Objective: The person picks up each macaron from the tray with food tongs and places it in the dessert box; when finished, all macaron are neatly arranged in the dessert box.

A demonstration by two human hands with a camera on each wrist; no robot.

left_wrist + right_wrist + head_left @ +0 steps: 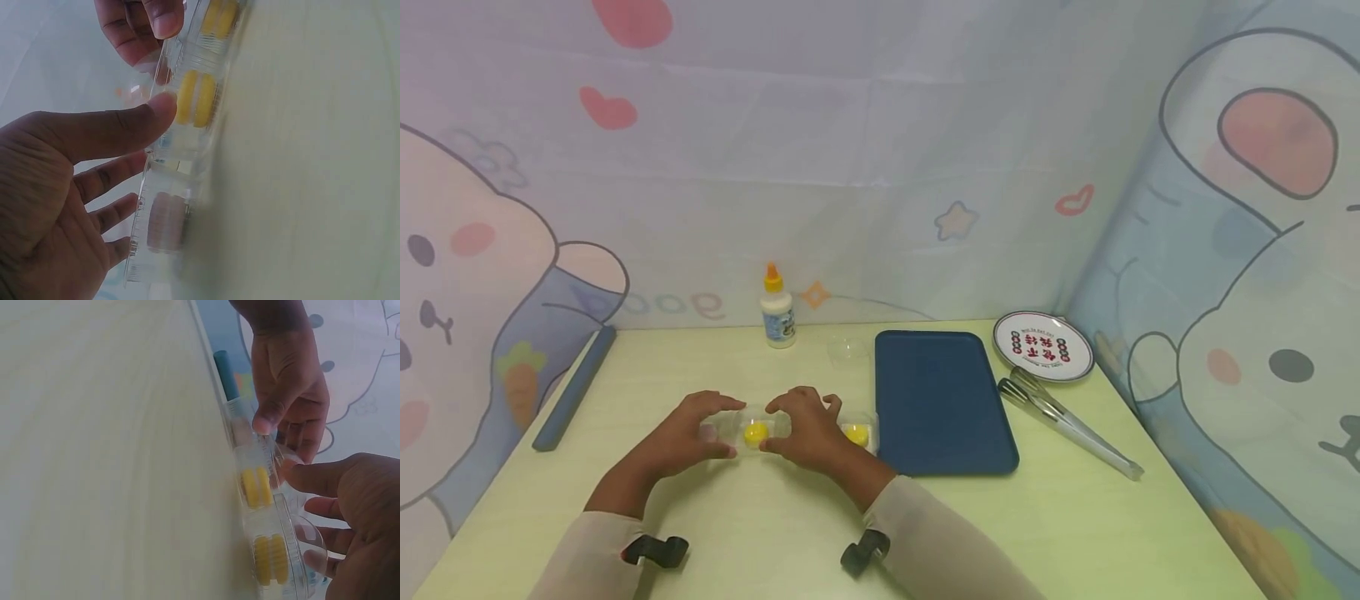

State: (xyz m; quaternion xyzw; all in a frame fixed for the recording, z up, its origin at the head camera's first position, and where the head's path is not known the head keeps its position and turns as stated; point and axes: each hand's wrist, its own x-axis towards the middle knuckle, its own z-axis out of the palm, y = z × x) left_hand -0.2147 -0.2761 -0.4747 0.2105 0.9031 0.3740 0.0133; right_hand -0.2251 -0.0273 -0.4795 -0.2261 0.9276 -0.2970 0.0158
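Three clear plastic macaron boxes stand in a row on the table. The middle box holds a yellow macaron. A pale pinkish macaron sits in the box to its left, and another yellow macaron in the right box, which has a clear dome over it. My left hand holds the left side of the middle box's clear lid, thumb at the near edge and fingers behind. On the other side my right hand grips the lid likewise. Transparency obscures how the lid sits on its base.
To the right lies a dark blue tray, beside metal tongs and an oval plate. Behind are a glue bottle and a loose clear dome. A blue-grey bar lies along the left edge.
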